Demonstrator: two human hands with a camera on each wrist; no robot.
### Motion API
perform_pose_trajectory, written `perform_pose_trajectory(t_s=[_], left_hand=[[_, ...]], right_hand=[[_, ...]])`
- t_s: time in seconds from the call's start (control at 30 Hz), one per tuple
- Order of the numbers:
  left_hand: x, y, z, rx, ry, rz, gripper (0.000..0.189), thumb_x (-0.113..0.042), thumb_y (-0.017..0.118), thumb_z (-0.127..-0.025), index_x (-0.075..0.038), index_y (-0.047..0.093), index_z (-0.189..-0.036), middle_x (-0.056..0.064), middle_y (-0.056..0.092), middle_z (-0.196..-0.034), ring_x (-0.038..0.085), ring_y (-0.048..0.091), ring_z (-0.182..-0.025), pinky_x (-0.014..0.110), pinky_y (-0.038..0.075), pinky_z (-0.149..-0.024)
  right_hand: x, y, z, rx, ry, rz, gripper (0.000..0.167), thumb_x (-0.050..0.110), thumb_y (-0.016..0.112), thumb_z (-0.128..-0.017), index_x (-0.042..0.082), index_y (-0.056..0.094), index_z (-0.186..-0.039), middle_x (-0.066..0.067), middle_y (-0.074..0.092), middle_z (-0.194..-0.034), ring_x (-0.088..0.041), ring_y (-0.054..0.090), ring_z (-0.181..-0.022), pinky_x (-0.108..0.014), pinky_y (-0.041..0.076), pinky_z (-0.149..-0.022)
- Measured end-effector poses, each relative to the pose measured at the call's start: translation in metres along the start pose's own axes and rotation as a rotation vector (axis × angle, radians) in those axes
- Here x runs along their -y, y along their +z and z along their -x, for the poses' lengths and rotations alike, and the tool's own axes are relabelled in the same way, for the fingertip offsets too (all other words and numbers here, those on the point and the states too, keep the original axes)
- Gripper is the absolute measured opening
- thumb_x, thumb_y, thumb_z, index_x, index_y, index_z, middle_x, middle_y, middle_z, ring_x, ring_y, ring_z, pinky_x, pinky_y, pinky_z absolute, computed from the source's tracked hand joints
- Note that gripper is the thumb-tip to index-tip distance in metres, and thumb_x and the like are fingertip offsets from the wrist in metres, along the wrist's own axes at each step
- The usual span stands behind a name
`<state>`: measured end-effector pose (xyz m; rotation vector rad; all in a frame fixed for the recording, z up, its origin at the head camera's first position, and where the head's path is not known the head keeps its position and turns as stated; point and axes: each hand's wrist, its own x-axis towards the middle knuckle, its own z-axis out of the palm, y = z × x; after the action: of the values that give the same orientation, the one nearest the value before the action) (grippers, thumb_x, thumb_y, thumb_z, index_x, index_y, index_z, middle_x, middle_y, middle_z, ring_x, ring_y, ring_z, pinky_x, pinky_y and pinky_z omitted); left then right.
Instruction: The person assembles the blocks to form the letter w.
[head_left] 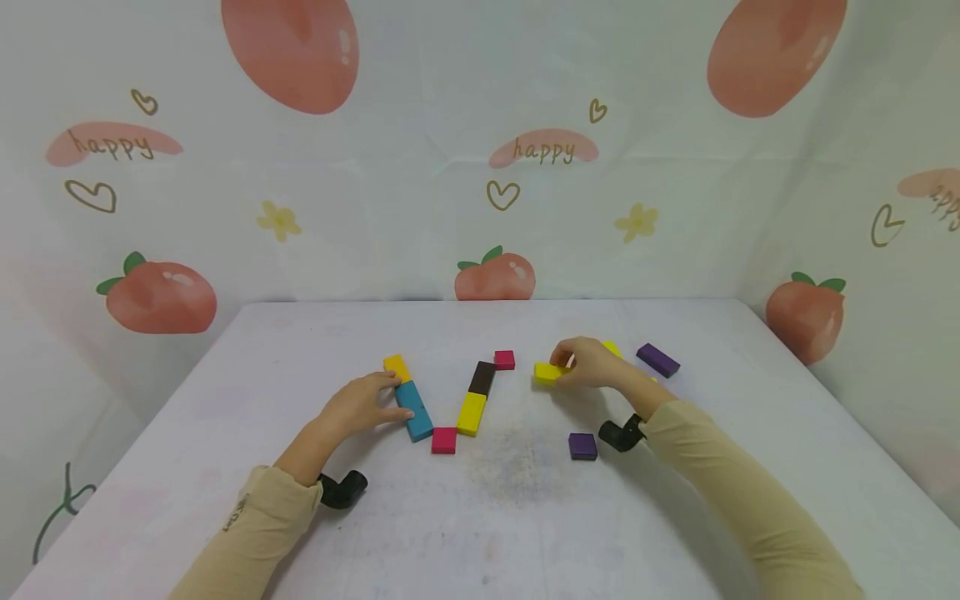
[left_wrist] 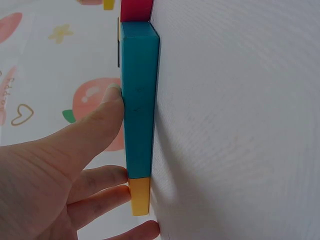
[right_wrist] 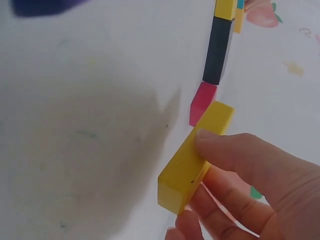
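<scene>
My left hand (head_left: 354, 406) rests at a slanted pair of blocks, its thumb on the blue block (left_wrist: 137, 105) and fingertips at the orange block (left_wrist: 140, 197). To the right, my right hand (head_left: 590, 363) pinches a yellow block (right_wrist: 187, 165) between thumb and fingers. That block casts a shadow on the table in the right wrist view. From the blue block's near end, a zigzag continues with a red block (head_left: 444, 442), another yellow block (head_left: 472, 414), a black block (head_left: 482, 378) and a second red block (head_left: 505, 360) at the far end, left of the pinched block.
One purple block (head_left: 658, 359) lies beyond my right forearm, and a shorter purple block (head_left: 582, 447) sits nearer the front. Another yellow block (head_left: 611, 348) is partly hidden behind my right hand. A patterned cloth (head_left: 390, 225) hangs behind the white table (head_left: 525, 533).
</scene>
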<state>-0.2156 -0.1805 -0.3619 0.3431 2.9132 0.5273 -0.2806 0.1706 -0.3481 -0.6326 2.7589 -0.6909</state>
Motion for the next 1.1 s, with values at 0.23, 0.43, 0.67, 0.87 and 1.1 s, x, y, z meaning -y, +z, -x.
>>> perform_pose_trajectory(t_s=[0.23, 0.43, 0.67, 0.87, 1.1], left_hand=[[0.0, 0.0, -0.001, 0.0, -0.005, 0.009, 0.068, -0.037, 0.07, -0.081, 0.001, 0.048, -0.133, 0.024, 0.046, -0.139, 0.042, 0.041, -0.13, 0.054, 0.038, -0.106], [0.0, 0.0, -0.001, 0.002, -0.004, 0.009, 0.068, -0.036, 0.07, -0.081, 0.001, 0.048, -0.133, 0.024, 0.045, -0.14, 0.042, 0.04, -0.13, 0.054, 0.037, -0.106], [-0.001, -0.001, 0.0, 0.007, -0.009, 0.009, 0.069, -0.037, 0.07, -0.081, 0.001, 0.047, -0.134, 0.024, 0.045, -0.14, 0.042, 0.039, -0.131, 0.054, 0.036, -0.107], [-0.001, -0.002, 0.0, 0.009, -0.007, 0.008, 0.068, -0.036, 0.07, -0.081, 0.001, 0.047, -0.134, 0.024, 0.045, -0.14, 0.042, 0.039, -0.131, 0.054, 0.036, -0.107], [0.0, -0.001, -0.001, 0.006, -0.006, 0.004, 0.069, -0.036, 0.07, -0.081, 0.002, 0.047, -0.134, 0.024, 0.045, -0.14, 0.042, 0.039, -0.131, 0.054, 0.036, -0.107]], right_hand=[[0.004, 0.001, -0.01, -0.001, 0.039, 0.006, 0.028, 0.015, 0.072, -0.08, -0.001, 0.062, -0.101, -0.015, 0.065, -0.099, -0.024, 0.057, -0.087, -0.036, 0.053, -0.086], [0.011, -0.001, -0.014, 0.005, 0.092, 0.0, 0.033, 0.018, 0.072, -0.08, -0.002, 0.062, -0.103, -0.016, 0.064, -0.1, -0.024, 0.056, -0.089, -0.036, 0.052, -0.086], [0.015, 0.0, -0.019, 0.014, 0.143, -0.01, 0.035, 0.02, 0.073, -0.079, -0.002, 0.062, -0.103, -0.015, 0.063, -0.099, -0.022, 0.056, -0.088, -0.031, 0.052, -0.083], [0.015, 0.005, -0.024, 0.01, 0.183, 0.005, 0.035, 0.023, 0.073, -0.079, -0.001, 0.062, -0.102, -0.012, 0.063, -0.095, -0.02, 0.055, -0.084, -0.027, 0.052, -0.077], [0.018, 0.008, -0.03, 0.033, 0.25, 0.033, 0.038, 0.027, 0.073, -0.079, 0.0, 0.063, -0.103, -0.01, 0.063, -0.095, -0.02, 0.055, -0.083, -0.027, 0.052, -0.075]])
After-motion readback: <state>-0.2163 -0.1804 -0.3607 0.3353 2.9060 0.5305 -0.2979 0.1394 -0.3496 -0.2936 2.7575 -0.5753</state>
